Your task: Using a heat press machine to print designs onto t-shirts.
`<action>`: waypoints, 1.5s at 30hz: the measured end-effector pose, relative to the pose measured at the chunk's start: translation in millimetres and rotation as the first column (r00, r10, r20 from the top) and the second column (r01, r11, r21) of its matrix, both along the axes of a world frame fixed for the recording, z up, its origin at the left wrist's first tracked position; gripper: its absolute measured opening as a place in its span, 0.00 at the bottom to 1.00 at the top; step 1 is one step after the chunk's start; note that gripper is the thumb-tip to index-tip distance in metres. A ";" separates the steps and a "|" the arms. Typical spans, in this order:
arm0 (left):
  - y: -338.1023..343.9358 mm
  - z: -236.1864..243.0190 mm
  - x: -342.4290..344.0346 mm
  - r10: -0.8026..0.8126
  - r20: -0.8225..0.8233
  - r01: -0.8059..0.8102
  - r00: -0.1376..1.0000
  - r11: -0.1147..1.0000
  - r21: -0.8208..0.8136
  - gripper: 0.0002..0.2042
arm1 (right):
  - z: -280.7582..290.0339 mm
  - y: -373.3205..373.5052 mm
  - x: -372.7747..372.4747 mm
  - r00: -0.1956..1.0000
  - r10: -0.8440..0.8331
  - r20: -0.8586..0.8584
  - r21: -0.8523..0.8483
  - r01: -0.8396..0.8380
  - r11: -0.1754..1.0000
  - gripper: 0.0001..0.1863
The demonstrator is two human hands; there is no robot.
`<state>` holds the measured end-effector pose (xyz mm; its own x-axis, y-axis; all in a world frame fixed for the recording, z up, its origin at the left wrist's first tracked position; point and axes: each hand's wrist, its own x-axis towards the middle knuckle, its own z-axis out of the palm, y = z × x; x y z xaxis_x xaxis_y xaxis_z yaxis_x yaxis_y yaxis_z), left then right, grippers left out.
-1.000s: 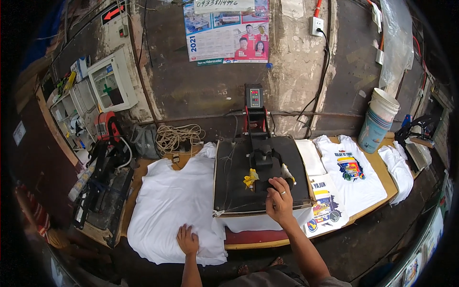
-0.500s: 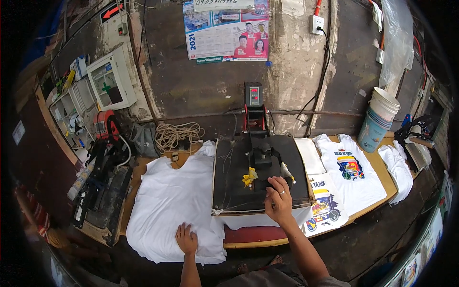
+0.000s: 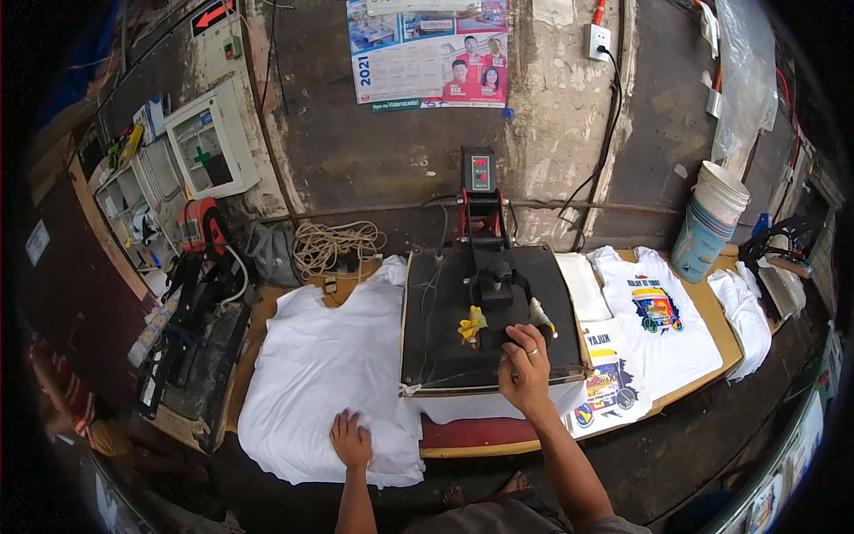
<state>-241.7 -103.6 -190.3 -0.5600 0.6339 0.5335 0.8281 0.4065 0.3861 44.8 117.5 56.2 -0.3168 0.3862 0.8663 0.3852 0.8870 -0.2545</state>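
Note:
My left hand (image 3: 351, 438) lies flat, fingers spread, on white T-shirts (image 3: 316, 374) at the left of the bench. A heat press (image 3: 436, 347) with a dark, square top plate stands at the middle. Around the front of its handle (image 3: 540, 313), which has white wrapping on one side, my right hand (image 3: 527, 369) is curled. A yellow cloth tie (image 3: 471, 325) shows left of that hand. White fabric (image 3: 463, 409) sticks out from under the plate along its front edge. What lies between the plates is hidden.
Printed transfer sheets (image 3: 614, 383) and a printed white T-shirt (image 3: 658, 316) lie right of the press. Stacked buckets (image 3: 709, 222) stand behind them. Coiled rope (image 3: 334, 249) sits at the back left, near another black machine (image 3: 200, 356). A power cord (image 3: 614, 116) hangs down the wall.
The view has shifted slightly, so the bench appears a little farther right and higher. Both hands keep their places on the shirts and the press handle.

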 end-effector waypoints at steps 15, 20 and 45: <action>-2.8 1.4 -1.3 0.017 0.025 -0.018 1.000 0.999 0.040 0.17 | -2.6 -1.7 -1.4 1.000 -0.006 -0.001 -0.006 0.006 1.000 0.14; -3.5 -1.7 0.2 0.017 0.007 -0.018 1.000 0.999 0.043 0.17 | -1.0 -1.5 -0.8 1.000 0.003 0.015 0.004 -0.003 1.000 0.14; -1.0 -5.0 -2.0 -0.006 -0.004 0.006 1.000 0.999 0.033 0.17 | -0.9 1.6 0.9 1.000 0.014 -0.013 0.044 -0.014 0.999 0.13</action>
<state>-243.6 -104.7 -195.3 -0.5542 0.6191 0.5564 0.8319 0.3890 0.3958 45.7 119.2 55.3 -0.3105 0.3429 0.8866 0.3696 0.9028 -0.2197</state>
